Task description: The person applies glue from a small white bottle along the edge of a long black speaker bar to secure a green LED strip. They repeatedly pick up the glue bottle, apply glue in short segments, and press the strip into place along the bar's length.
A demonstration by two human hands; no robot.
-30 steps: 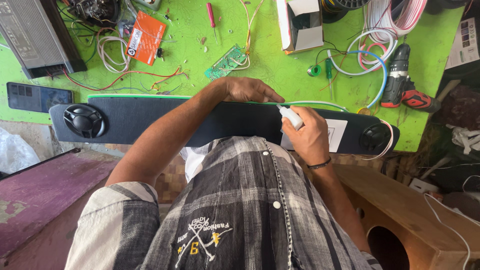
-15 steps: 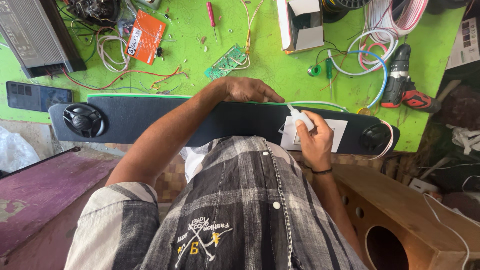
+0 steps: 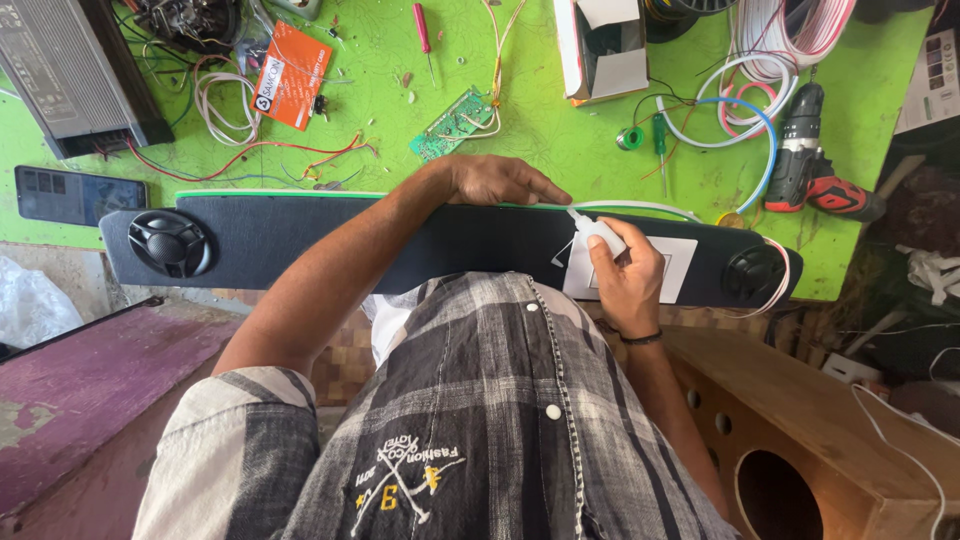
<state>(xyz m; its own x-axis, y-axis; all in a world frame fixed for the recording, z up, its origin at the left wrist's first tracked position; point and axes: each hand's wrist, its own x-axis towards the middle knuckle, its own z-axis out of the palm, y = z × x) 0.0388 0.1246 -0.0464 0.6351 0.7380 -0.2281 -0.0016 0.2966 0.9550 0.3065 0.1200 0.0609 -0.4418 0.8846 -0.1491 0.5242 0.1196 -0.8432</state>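
the left hand [image 3: 495, 182] lies flat on the top edge of the long black speaker panel [image 3: 330, 235] on the green surface [image 3: 560, 125], while the right hand [image 3: 625, 275], closed round a small white bottle [image 3: 598, 232], tips its nozzle onto the white plate [image 3: 675, 270], apparently mid-application.

I am looking at an electronics repair workshop: a green workbench [image 3: 560, 130] strewn with loose wires [image 3: 745, 95], a bare circuit board [image 3: 452, 110], screwdrivers [image 3: 424, 30], a cordless drill [image 3: 805, 150], a black speaker panel [image 3: 300, 235] and an unfinished wooden speaker box [image 3: 800, 420].
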